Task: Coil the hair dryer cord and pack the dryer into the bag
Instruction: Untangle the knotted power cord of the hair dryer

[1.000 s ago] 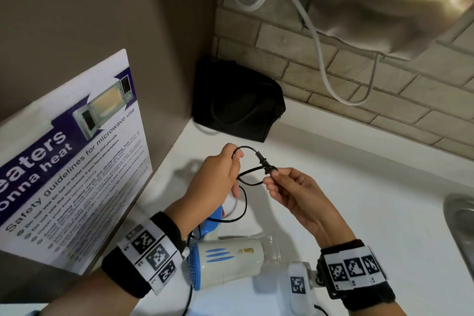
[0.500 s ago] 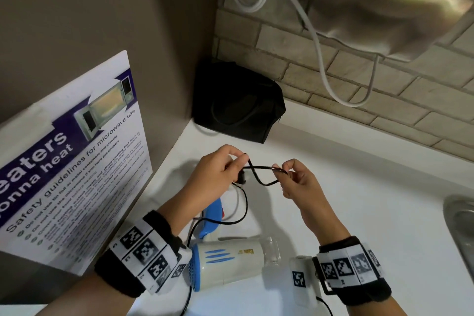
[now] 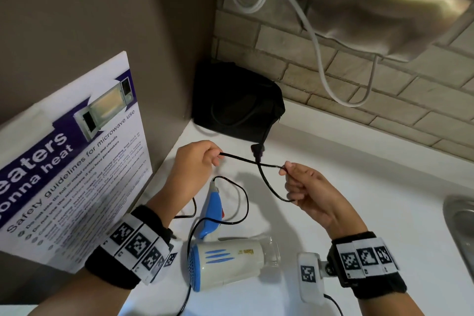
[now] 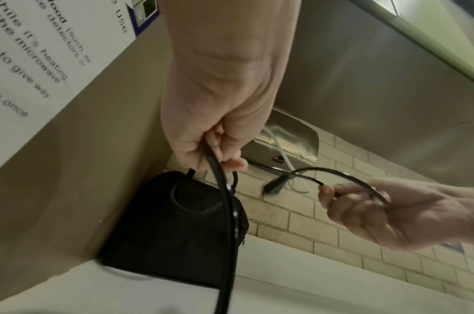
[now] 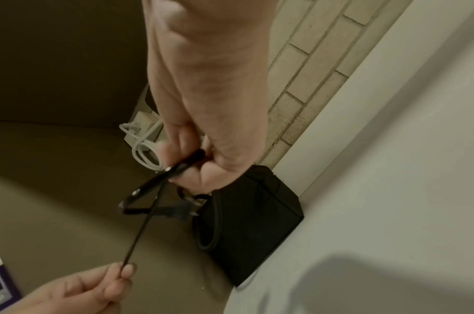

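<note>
I have the black cord [image 3: 246, 160] stretched between my two hands, well above the counter [image 3: 359, 187]: my left hand [image 3: 191, 169] pinches it between thumb and curled fingers [image 4: 230, 163], and my right hand [image 3: 310, 192] has its fingers [image 5: 176, 138] closed on the other end of that taut run, with a loop bending down and back into the palm. The held stretch runs nearly level, left to right across my view, and the plug [image 3: 257, 152] sticks up just behind it, nearer the right hand than the left. From the left hand the slack falls toward me and curls loosely on the counter round the blue handle [image 3: 213, 210] of the hair dryer [image 3: 230, 261], which lies on its side, nozzle to the right, below and between my wrists. I judge the next wrap must gather that slack toward the right hand's loop, so the left hand, nearer the loose cord, should feed. The black bag [image 3: 236, 102] sits in the far corner against the wall, beyond both hands
</note>
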Demonstrator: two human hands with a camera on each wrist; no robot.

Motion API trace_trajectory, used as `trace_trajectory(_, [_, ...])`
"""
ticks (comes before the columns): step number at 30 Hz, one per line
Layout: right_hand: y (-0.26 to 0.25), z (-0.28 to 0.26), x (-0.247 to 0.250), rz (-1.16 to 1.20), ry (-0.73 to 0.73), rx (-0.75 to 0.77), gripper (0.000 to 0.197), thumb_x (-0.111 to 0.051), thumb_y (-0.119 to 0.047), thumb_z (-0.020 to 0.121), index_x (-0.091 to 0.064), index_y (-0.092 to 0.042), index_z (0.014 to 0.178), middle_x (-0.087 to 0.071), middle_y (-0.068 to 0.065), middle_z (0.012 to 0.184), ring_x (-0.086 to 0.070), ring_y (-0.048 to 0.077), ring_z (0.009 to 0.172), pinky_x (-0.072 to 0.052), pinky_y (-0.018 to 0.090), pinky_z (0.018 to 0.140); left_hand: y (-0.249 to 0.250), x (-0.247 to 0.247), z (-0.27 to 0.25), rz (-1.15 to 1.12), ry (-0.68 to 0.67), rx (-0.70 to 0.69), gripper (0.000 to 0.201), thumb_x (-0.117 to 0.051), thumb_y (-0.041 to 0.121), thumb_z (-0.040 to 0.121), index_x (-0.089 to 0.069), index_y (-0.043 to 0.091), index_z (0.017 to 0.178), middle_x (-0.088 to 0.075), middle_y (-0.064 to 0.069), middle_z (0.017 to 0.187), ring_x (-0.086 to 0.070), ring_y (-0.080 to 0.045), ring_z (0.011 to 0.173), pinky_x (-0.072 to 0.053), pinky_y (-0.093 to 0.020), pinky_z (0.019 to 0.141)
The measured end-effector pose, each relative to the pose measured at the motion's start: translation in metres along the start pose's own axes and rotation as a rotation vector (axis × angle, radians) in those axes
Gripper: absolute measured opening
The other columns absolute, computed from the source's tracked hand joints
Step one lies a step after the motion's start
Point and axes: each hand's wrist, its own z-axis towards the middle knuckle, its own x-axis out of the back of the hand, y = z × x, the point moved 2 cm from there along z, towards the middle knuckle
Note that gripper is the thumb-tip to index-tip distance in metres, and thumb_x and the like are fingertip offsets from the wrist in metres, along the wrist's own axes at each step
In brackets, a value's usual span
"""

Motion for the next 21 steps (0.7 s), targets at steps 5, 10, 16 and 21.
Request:
trace_trajectory(5, [-0.001, 0.002, 0.004, -0.188, 0.019, -0.041, 0.027, -0.064, -0.032, 0.088, -0.060, -0.015, 0.067, -0.016, -0.004, 0.058, -0.014, 0.010, 0.048, -0.023, 0.018, 0.042, -0.005, 0.001, 0.003, -0.019, 0.031, 0.024, 0.029, -0.042, 0.006, 0.095, -0.065, 0.014, 0.080, -0.069, -0.006, 0.081, -0.061, -0.015, 0.080, -0.039, -0.007, 0.067])
trace_trajectory(10, [-0.009, 0.001, 0.007, -0.342, 0.035, -0.014, 0.030, -0.068, -0.042, 0.077, -0.066, -0.015, 0.066, -0.017, -0.005, 0.052, -0.011, 0.014, 0.050, -0.019, 0.021, 0.045, -0.006, 0.003, 0.005, -0.001, 0.050, 0.018, 0.028, -0.043, 0.005, 0.095, -0.069, 0.008, 0.086, -0.068, -0.003, 0.079, -0.059, -0.011, 0.076, -0.038, 0.002, 0.064])
trace_trajectory(16, [-0.027, -0.002, 0.014, -0.734, 0.040, 0.133, 0.021, -0.064, -0.030, 0.089, -0.077, -0.014, 0.084, -0.065, -0.019, 0.062, -0.052, -0.008, 0.052, -0.037, 0.007, 0.052, -0.003, 0.000, 0.005, 0.006, -0.027, 0.023, 0.026, -0.043, 0.004, 0.095, -0.067, 0.007, 0.086, -0.060, 0.005, 0.069, -0.055, -0.006, 0.069, -0.038, 0.003, 0.063])
trace_trajectory(21, [-0.031, -0.003, 0.018, -0.628, -0.087, 0.097, 0.057, -0.032, -0.055, 0.094, -0.073, -0.017, 0.097, -0.045, -0.002, 0.065, -0.033, 0.009, 0.054, -0.030, 0.022, 0.059, 0.007, -0.005, 0.002, 0.003, -0.136, 0.023, 0.026, -0.040, 0.007, 0.097, -0.062, 0.010, 0.085, -0.057, 0.006, 0.070, -0.053, -0.006, 0.068, -0.038, 0.002, 0.058])
